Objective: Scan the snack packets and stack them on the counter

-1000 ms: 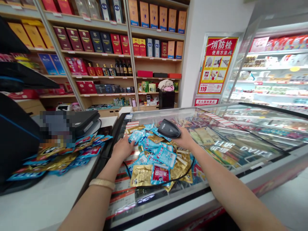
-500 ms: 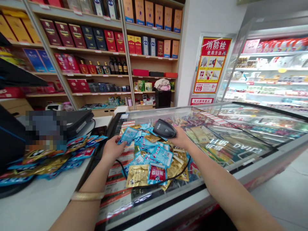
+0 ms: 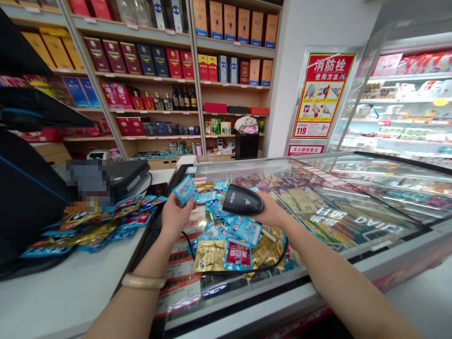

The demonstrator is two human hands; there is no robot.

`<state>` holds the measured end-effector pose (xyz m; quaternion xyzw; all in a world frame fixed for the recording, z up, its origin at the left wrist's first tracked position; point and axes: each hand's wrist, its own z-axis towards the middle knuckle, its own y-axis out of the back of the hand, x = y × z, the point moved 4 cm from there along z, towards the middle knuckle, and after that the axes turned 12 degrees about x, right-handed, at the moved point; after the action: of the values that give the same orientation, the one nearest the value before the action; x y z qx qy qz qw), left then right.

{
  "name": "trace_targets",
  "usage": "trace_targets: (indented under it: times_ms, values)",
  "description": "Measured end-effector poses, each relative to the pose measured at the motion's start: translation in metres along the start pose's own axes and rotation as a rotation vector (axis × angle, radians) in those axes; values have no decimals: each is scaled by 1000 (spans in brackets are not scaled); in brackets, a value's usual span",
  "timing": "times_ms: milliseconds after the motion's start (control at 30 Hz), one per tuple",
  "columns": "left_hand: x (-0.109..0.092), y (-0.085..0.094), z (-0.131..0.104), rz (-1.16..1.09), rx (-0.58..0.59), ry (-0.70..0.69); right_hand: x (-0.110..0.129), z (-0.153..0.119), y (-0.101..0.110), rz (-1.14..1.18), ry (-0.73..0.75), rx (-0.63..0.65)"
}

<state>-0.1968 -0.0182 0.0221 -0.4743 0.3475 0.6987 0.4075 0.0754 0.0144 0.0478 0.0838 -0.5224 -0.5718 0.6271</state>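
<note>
My left hand is closed on a blue snack packet, lifted over the left part of the freezer's glass top. In my right hand is a black barcode scanner, its head pointing left toward the packet. Part of my right fingers is hidden behind the scanner. Below both hands lies a loose pile of blue packets. A gold packet and a red-and-blue packet lie at its near edge. The scanner's black cable loops around the pile's near side.
On the white counter at left is a heap of gold and blue packets, beside a black monitor stand. The glass-topped freezer stretches right. Boxed bottles fill the shelves behind; a lit display fridge stands at right.
My left hand has raised and tilted the blue packet. My right hand has turned the scanner slightly and lowered it a little. The whole view has shifted, moving the scene rightward.
</note>
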Motion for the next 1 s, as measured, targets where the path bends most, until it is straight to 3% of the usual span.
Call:
trace_targets:
  times_ms: [400,800,1000]
  values:
    - [-5,-1,-3,97,20,17,-6,0,-4,-65,85,-36]
    - [-5,-2,-4,78,12,31,-12,0,-4,-105,13,-7]
    - [-9,12,2,-170,-138,30,-13,0,1,-5,-12,-80]
